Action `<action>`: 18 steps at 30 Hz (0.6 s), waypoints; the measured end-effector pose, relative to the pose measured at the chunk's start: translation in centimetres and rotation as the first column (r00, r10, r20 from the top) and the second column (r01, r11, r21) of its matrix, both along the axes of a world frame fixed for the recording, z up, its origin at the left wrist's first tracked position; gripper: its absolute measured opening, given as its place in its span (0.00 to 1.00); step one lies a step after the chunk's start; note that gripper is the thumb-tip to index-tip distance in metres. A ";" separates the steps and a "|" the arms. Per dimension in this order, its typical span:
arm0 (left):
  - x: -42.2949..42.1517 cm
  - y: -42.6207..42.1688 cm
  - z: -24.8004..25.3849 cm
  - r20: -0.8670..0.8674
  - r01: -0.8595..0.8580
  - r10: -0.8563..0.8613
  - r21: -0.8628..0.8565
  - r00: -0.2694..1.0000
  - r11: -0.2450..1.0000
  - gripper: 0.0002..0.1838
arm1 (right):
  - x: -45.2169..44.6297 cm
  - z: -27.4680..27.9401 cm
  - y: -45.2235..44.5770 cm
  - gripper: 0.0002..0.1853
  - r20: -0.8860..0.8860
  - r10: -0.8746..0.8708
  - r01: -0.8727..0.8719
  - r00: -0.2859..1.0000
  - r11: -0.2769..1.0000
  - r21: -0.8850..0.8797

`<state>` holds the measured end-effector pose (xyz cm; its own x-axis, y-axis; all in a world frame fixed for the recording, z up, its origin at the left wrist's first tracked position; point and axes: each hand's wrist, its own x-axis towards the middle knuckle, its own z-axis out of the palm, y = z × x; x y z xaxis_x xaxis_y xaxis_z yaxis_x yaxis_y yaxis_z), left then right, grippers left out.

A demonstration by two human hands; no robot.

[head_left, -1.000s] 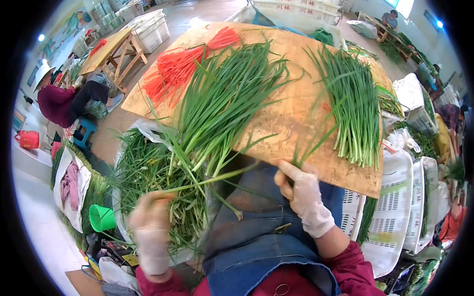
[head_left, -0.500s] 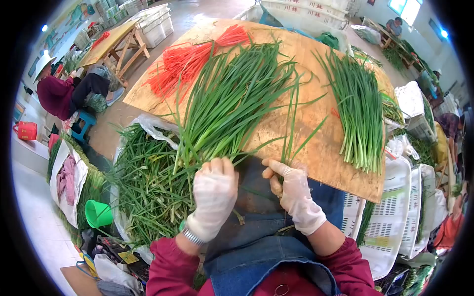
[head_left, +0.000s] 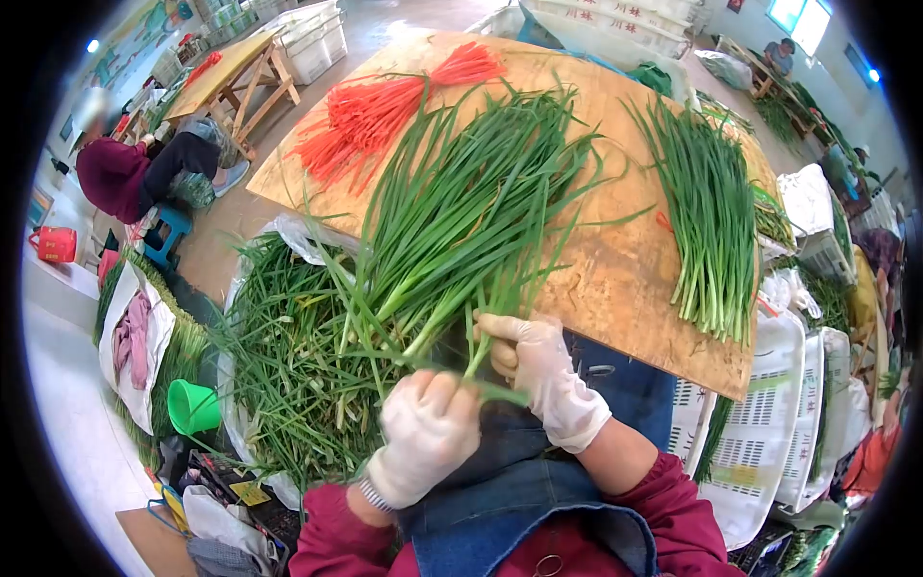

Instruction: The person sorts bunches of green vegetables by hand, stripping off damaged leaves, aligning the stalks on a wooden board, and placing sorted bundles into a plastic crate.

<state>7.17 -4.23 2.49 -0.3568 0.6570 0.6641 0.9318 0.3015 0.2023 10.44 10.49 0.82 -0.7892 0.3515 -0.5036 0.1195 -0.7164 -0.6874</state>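
Note:
My left hand point(head_left: 430, 433), in a pale thin glove, is closed in a fist at the front of the board, slightly blurred. Green blades stick out on both sides of it. My right hand point(head_left: 540, 373), also gloved, pinches a few garlic chives point(head_left: 483, 348) between thumb and fingers, just right of the left hand. Beyond both hands lies a loose, spread pile of garlic chives point(head_left: 461, 221) on the wooden board point(head_left: 615, 298). A neater bunch of garlic chives point(head_left: 710, 231) rests at the board's right side.
Red ties point(head_left: 370, 125) lie at the back left of the board. Left of it is a plastic-lined heap of leaf scraps point(head_left: 308, 375), beside a green bucket point(head_left: 192, 407). White crates point(head_left: 755, 423) stand at the right. A seated person point(head_left: 120, 178) is at the left.
My left hand has moved down and right, toward me. My right hand has shifted left with its chives, which now lean over the pile's edge. The view has shifted slightly.

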 end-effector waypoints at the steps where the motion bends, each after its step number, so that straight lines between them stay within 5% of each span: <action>1: 0.3 -1.6 0.2 0.037 -0.001 0.002 -0.035 0.999 0.999 0.08 | 0.2 -0.2 0.4 0.05 0.006 0.012 -0.011 1.000 0.999 -0.030; 3: 0.4 -6.0 1.7 0.090 -0.129 0.134 -0.062 0.987 0.990 0.06 | 0.0 -0.7 1.1 0.06 0.018 -0.072 0.073 0.997 0.991 -0.114; 5: -0.8 -10.6 2.5 0.112 -0.452 0.454 -0.045 0.884 0.891 0.04 | 0.3 -0.6 2.3 0.11 0.015 -0.027 0.029 1.000 0.978 -0.207; 6: -1.7 -13.3 1.9 0.082 -0.707 0.731 -0.203 0.677 0.678 0.04 | 0.4 -0.7 2.5 0.11 0.016 0.002 0.001 1.000 0.974 -0.226; 7: -2.6 -14.6 1.9 -0.143 -0.796 0.803 -0.315 0.578 0.517 0.05 | 0.4 -0.9 2.5 0.11 0.011 0.023 -0.020 1.000 0.976 -0.215; 10: -2.2 -12.9 1.4 0.034 -0.705 0.714 -0.133 0.700 0.697 0.05 | 0.3 -1.1 2.0 0.11 0.004 0.060 -0.058 0.998 0.980 -0.191; 12: -0.4 -7.9 2.6 0.551 -0.366 0.327 -0.043 0.768 0.930 0.08 | 0.1 -0.4 1.6 0.11 0.010 0.055 -0.052 0.998 0.984 -0.173; 14: -0.3 -3.2 0.8 0.851 -0.171 0.082 0.009 0.518 0.985 0.09 | 0.0 0.0 1.5 0.09 -0.005 0.053 -0.053 0.999 0.985 -0.163; 16: -0.7 1.2 2.1 0.995 -0.172 0.001 -0.017 -0.097 0.985 0.09 | 0.3 -0.1 1.6 0.08 -0.002 0.051 -0.050 0.999 0.986 -0.160; 18: -1.0 3.4 0.0 0.947 -0.253 -0.157 0.085 -0.281 0.964 0.08 | 0.3 -0.7 1.8 0.08 0.017 0.061 -0.057 0.998 0.985 -0.166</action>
